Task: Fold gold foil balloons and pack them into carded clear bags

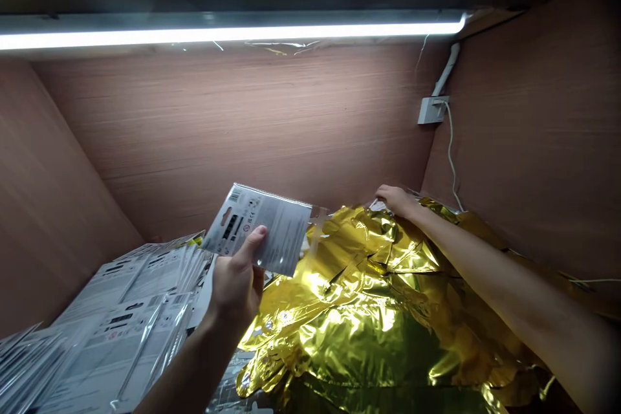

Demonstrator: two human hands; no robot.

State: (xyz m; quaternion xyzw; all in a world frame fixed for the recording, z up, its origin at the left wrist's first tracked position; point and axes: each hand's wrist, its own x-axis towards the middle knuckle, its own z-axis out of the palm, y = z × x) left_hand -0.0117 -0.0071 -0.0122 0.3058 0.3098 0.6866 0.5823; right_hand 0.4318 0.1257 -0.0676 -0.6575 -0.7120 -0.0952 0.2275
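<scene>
My left hand (240, 278) grips a flat, clear-sleeved package (279, 233) with a printed grey card, thumb across its face. Barcode, small symbols and a hang hole show near the package's left edge, and a clear flap sticks out on the right. Farther right, my right hand (395, 199) reaches to the back of a heap of shiny gold foil (373, 310). Its fingers are closed by a small whitish piece at the heap's back edge; what they pinch is too small to name.
Stacks of similar sleeved packages (116, 323) lie at the left. Wooden panels (242, 123) enclose the space at the back and sides. A bright tube light (233, 33) runs overhead. At the back right corner a white socket (433, 110) carries a hanging cable (452, 155).
</scene>
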